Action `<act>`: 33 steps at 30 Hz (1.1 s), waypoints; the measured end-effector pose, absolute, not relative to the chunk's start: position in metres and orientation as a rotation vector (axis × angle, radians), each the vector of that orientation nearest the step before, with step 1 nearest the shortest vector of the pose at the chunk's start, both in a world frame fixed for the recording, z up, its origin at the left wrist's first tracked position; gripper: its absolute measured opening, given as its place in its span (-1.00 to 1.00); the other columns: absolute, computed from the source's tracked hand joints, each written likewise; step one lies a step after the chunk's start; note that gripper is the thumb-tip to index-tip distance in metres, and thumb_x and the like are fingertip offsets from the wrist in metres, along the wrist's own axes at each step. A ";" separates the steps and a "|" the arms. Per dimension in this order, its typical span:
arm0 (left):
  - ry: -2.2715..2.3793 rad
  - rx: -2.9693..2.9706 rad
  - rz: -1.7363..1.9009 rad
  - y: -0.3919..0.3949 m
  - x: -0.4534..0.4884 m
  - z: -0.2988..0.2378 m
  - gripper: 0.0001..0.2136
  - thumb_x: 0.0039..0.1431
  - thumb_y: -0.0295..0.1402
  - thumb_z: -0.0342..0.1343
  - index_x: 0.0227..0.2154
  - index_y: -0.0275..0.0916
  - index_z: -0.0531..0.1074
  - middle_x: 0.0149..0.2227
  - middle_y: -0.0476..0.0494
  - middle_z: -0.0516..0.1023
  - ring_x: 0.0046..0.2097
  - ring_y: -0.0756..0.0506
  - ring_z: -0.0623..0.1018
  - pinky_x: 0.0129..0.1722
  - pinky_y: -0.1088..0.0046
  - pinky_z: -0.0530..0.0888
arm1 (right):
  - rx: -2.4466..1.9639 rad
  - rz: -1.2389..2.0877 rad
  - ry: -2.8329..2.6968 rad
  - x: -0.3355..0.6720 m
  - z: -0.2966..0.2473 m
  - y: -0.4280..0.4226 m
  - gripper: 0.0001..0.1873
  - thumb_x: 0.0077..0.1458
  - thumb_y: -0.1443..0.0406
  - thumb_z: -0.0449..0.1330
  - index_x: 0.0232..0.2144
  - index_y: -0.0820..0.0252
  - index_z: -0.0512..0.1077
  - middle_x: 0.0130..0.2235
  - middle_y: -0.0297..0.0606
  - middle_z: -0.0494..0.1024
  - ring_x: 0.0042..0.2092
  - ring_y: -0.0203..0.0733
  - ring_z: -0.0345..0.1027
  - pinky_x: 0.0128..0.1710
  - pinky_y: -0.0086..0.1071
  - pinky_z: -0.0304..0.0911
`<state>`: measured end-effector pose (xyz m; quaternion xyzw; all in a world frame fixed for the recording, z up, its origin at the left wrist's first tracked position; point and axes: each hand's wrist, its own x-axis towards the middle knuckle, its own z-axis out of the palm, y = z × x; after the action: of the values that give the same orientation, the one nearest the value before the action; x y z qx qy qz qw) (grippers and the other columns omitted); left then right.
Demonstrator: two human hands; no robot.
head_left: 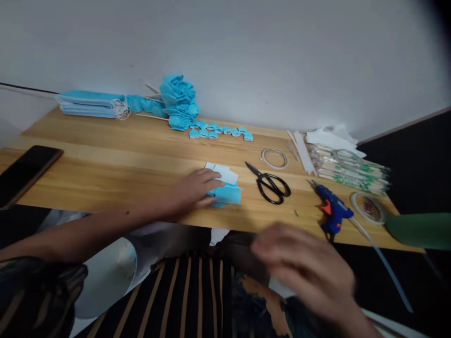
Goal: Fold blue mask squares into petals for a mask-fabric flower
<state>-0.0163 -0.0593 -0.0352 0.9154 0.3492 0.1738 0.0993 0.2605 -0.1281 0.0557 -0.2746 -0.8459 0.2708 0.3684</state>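
My left hand (197, 190) lies flat on the table with its fingers apart, over several cut pieces of light blue mask fabric (230, 194). The pieces overlap, and the hand hides part of them. My right hand (306, 267) is in front of the table edge above my lap, smeared by motion. A pale piece (280, 287) shows just below it; I cannot tell whether the fingers hold it. Black-handled scissors (273, 185) lie right of the fabric, blades toward the back left.
Blue fabric flowers (179, 101) on sticks, small folded blue pieces (218, 129) and stacked masks (91, 104) line the back. A tape roll (275, 158), a glue gun (333, 209) and packed sticks (352, 169) are at right. A phone (28, 173) lies left; a bin (105, 277) stands below.
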 end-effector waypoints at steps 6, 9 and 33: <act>1.041 2.698 0.542 -0.065 -0.030 -0.036 -0.68 0.42 -0.30 0.07 0.12 -0.27 0.50 0.25 -0.36 0.50 0.28 -0.29 0.46 0.29 0.03 0.40 | -1.241 0.237 -2.159 0.274 0.011 -0.041 -0.80 0.34 0.28 0.14 -0.25 0.13 0.58 -0.26 -0.18 0.68 -0.20 -0.08 0.57 -0.20 -0.27 0.39; 1.009 2.701 0.540 -0.067 -0.029 -0.034 -0.71 0.42 -0.32 0.07 0.08 -0.27 0.53 0.24 -0.36 0.51 0.28 -0.29 0.48 0.29 0.02 0.42 | -1.469 0.003 -2.185 0.289 0.004 -0.006 -0.74 0.35 0.26 0.10 -0.20 0.13 0.60 -0.17 -0.12 0.69 -0.13 -0.02 0.56 -0.16 -0.25 0.36; 1.254 2.387 1.241 0.002 0.034 0.014 -0.89 0.29 -0.30 0.22 -0.21 -0.20 0.57 -0.19 -0.14 0.65 -0.09 -0.16 0.57 -0.03 0.26 0.44 | -1.242 0.024 -2.455 0.271 0.055 -0.014 -0.87 0.33 0.29 0.13 -0.18 0.15 0.49 -0.24 -0.17 0.66 -0.22 -0.08 0.50 -0.26 -0.33 0.19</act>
<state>0.0338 0.0024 0.0143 0.8012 0.4207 0.4167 0.0866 0.2714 -0.0143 0.0545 -0.4428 -0.8753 0.0087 0.1941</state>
